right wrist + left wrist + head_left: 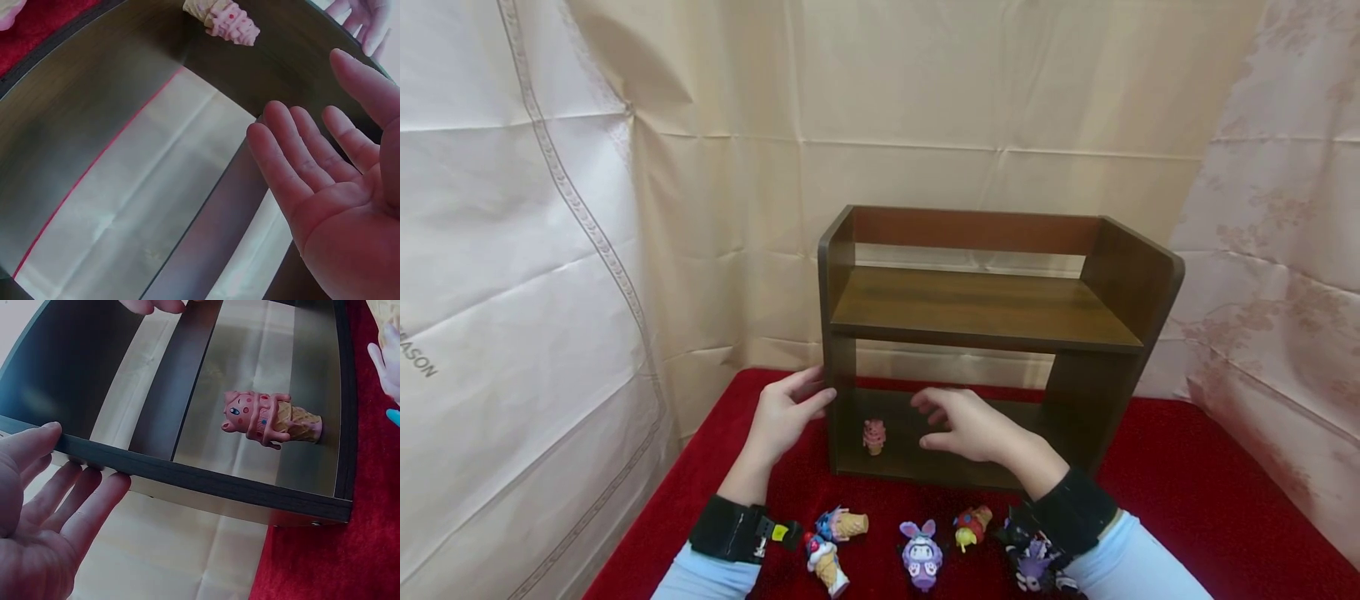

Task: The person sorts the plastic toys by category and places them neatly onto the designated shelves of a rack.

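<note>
A pink ice-cream-cone figure (874, 437) with a cat-like face stands upright at the left of the lower compartment of a dark brown wooden shelf (985, 308). My left hand (786, 412) is at the shelf's left side panel, its fingertips at the outer face and the thumb (47, 434) at the front edge. It holds no figure. My right hand (973, 425) hovers in front of the lower compartment, to the right of the pink figure, with its fingers loosely bent and the palm bare in the right wrist view.
On the red cloth (700, 500) before the shelf lie a blue-topped cone figure (842, 524), a white-topped cone figure (826, 567), a purple bunny-eared figure (921, 557) and a red-and-yellow figure (972, 528). Dark purple figures (1033, 562) lie partly under my right forearm. Curtains hang behind.
</note>
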`<action>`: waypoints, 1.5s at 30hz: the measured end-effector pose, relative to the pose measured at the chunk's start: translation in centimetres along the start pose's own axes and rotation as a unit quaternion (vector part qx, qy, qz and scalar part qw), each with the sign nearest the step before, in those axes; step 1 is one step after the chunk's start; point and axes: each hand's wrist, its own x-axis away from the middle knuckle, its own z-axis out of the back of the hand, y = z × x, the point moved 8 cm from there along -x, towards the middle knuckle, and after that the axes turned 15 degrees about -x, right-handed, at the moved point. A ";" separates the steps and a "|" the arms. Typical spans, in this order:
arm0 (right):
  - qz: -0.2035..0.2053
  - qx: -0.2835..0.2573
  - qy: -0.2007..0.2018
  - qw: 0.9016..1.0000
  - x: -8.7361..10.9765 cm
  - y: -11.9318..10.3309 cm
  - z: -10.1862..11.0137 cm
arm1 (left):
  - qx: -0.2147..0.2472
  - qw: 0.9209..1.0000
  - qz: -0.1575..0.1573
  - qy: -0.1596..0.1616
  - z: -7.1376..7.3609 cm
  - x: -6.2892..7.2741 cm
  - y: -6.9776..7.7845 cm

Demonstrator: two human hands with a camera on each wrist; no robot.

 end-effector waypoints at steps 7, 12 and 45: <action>-0.010 -0.004 -0.024 1.000 0.5 -0.5 -0.8 | 0.004 1.000 0.008 0.002 0.2 0.0 0.0; -0.002 0.004 -0.048 0.999 0.6 -1.0 -1.7 | 0.005 1.000 0.015 -0.001 0.0 0.0 -0.1; -0.005 0.009 -0.163 0.986 -0.6 -0.8 -9.9 | -0.003 1.000 0.011 -0.018 0.4 0.5 2.0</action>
